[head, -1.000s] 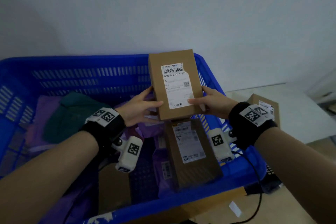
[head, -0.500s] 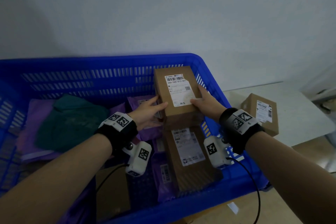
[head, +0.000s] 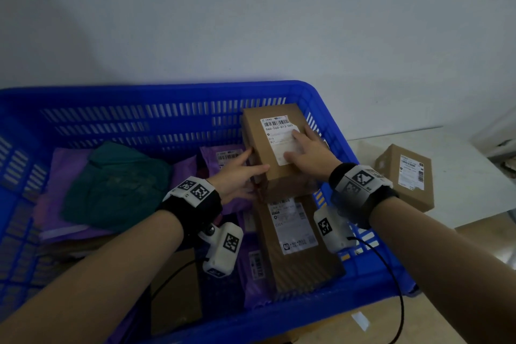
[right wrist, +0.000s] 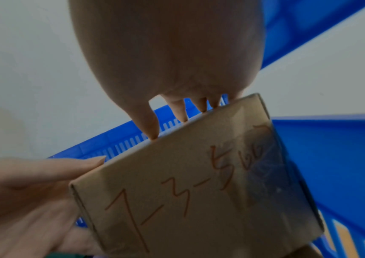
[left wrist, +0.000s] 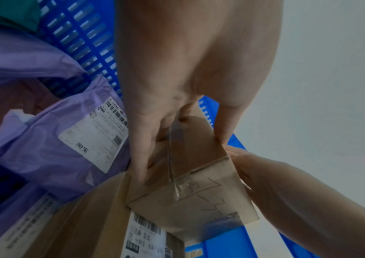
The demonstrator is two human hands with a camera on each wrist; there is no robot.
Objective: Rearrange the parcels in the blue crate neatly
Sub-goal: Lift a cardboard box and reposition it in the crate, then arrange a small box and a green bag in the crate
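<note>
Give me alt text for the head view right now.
Both hands, left hand and right hand, hold a labelled cardboard box in the far right corner of the blue crate. A longer brown box lies nearer; purple mailers and a green bag lie to the left.

Pale wall (head: 251,14), white surface (head: 458,165)

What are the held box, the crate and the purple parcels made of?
Held box: looks like matte brown cardboard, with folded edges, clear tape and a paper label. Crate: seemingly moulded blue plastic, slotted walls, slight sheen. Purple parcels: probably thin plastic mailer film; they wrinkle and crease softly.
</note>
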